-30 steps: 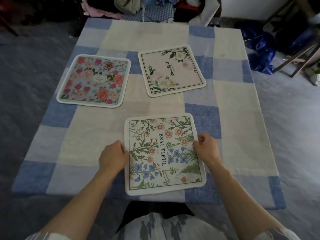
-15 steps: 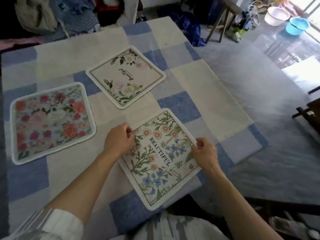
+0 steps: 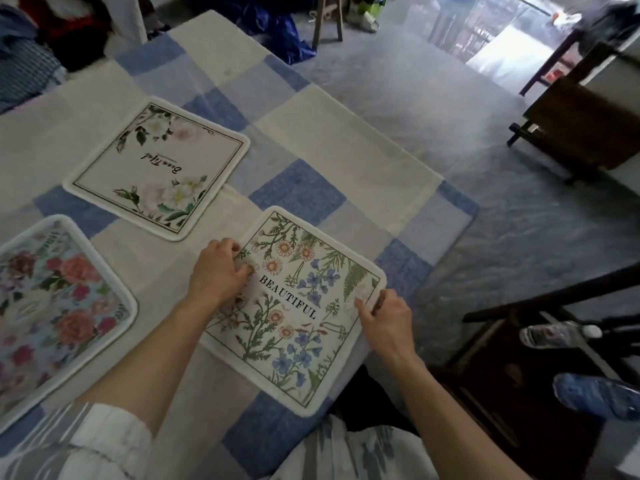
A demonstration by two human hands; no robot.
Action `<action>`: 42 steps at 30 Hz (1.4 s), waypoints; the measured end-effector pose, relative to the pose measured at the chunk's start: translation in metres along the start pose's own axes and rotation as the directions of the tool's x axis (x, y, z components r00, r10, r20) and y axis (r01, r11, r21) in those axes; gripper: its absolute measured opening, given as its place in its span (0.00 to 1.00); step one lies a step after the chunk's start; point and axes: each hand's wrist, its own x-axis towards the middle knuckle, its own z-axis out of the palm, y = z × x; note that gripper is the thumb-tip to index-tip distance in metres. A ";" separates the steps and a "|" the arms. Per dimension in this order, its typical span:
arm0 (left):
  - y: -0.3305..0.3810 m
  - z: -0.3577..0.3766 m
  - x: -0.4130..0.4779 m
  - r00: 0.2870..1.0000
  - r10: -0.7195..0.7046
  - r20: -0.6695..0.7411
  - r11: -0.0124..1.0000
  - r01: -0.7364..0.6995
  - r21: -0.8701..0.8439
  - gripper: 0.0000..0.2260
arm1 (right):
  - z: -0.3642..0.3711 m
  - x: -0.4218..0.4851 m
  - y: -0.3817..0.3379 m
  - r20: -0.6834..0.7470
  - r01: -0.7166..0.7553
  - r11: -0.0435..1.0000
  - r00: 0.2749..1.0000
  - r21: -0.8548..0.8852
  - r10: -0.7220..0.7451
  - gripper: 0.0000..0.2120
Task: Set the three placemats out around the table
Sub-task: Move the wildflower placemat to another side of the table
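Three placemats lie on the blue-and-white checked tablecloth (image 3: 346, 147). The wildflower mat printed "BEAUTIFUL" (image 3: 298, 317) lies nearest me by the table's front edge. My left hand (image 3: 218, 271) rests on its left edge, fingers curled on the cloth. My right hand (image 3: 386, 317) pinches its right corner between thumb and fingers. A white mat with pale roses (image 3: 159, 168) lies behind it. A mat with red and pink roses on light blue (image 3: 52, 306) is at the left, cut off by the frame.
The table's right edge drops to a grey floor (image 3: 485, 168). A dark wooden chair (image 3: 519, 375) stands close at my right, with a bottle (image 3: 557, 334) on it. Another dark chair (image 3: 581, 129) stands further right. Clothes are piled beyond the table's far end (image 3: 52, 36).
My view has swung to the right, so the mats sit further left. Both hands stay on the wildflower mat, which has turned a little and lies closer to the table's right corner.
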 end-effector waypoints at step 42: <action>-0.010 -0.033 -0.093 0.821 -0.439 -0.366 0.877 0.303 -0.373 0.04 | -0.025 0.079 -0.098 0.125 0.390 0.920 0.915 -0.041 -0.383 0.07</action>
